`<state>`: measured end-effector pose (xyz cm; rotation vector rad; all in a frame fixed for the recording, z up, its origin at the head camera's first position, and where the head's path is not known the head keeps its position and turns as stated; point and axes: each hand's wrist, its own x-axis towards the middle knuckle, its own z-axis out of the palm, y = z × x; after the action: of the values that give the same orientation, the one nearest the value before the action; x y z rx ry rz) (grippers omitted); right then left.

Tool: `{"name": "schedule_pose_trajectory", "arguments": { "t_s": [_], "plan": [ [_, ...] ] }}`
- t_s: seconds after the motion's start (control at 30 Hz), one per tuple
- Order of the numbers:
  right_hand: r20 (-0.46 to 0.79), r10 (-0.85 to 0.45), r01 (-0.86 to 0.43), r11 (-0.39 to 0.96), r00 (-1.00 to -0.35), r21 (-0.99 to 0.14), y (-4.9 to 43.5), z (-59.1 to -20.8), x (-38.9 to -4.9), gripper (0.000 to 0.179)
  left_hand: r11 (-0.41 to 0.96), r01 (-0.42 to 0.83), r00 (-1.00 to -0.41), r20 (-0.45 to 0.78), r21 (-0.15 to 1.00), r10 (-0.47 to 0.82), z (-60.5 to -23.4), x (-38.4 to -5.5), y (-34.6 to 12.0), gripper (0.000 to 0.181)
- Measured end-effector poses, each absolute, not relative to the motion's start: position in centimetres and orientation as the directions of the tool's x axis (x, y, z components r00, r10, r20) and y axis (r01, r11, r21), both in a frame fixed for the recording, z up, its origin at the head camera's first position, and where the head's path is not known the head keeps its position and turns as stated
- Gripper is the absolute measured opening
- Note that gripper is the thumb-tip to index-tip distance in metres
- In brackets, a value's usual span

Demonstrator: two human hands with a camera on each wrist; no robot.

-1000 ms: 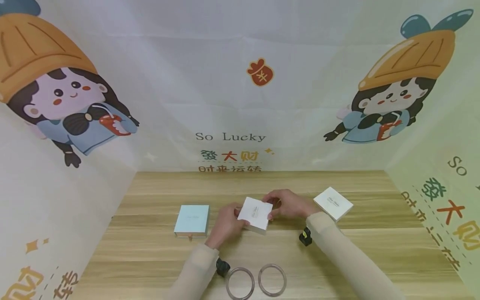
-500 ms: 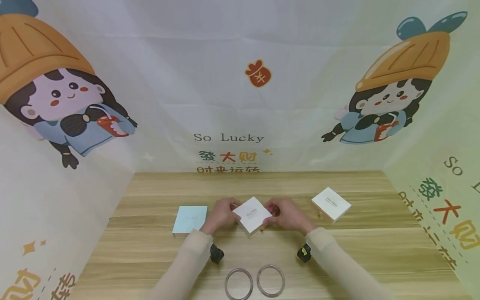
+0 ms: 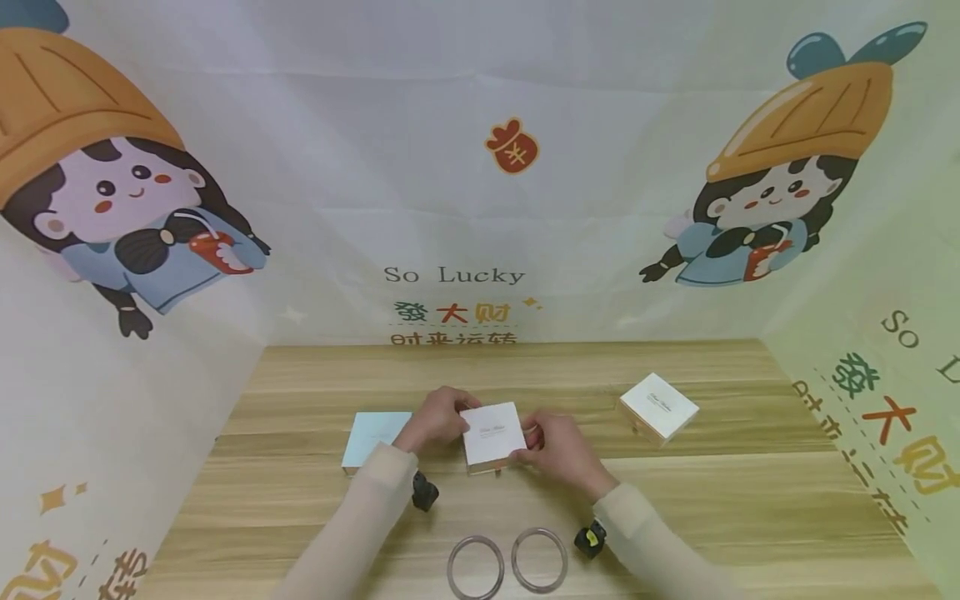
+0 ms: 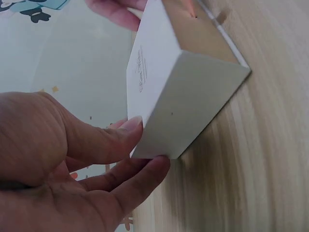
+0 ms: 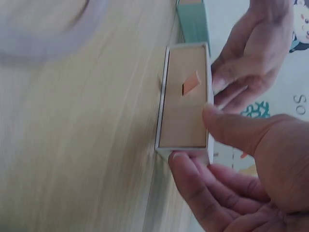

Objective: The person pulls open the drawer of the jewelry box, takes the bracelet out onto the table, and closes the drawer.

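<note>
Two hands grasp one white box point(image 3: 495, 435), which lies just to the right of the blue box point(image 3: 367, 435). The left hand point(image 3: 437, 418) pinches the side nearer the blue box, thumb on the top edge and fingers towards the back corner; the right hand point(image 3: 564, 452) grips the opposite side, its thumb at the front top edge.

Squaring up the white box appears to be the step in hand. It is best done with light, even pressure, both hands turning together so the base pivots flat, thumbs clear of the orange tab point(image 5: 191, 83).

The tan front face point(image 5: 183, 118), bearing that tab, points towards the person, angled slightly away from the blue box. The top looks nearly square, with no clear long axis; the front face's long axis runs side to side, its right end a little farther from the person.
</note>
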<state>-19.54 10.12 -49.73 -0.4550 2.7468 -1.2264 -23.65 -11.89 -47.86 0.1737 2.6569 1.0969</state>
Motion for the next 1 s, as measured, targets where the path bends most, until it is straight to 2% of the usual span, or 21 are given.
{"name": "schedule_pose_trajectory", "arguments": {
  "t_s": [0.4, 1.0],
  "plan": [
    [0.002, -0.240, -0.153, 0.614, -0.971, -0.774, 7.9, -49.5, -17.7, 0.029, 0.708, -0.023, -0.957, -0.221, 0.706, 0.190, -47.3, -23.9, -12.6, 0.042],
    [-0.075, -0.234, -0.094, 0.634, -0.969, -0.768, 8.3, -49.4, -17.7, 0.035, 0.673, -0.050, -0.955, -0.233, 0.738, 0.184, -47.4, -23.3, -12.8, 0.044]
  ]
}}
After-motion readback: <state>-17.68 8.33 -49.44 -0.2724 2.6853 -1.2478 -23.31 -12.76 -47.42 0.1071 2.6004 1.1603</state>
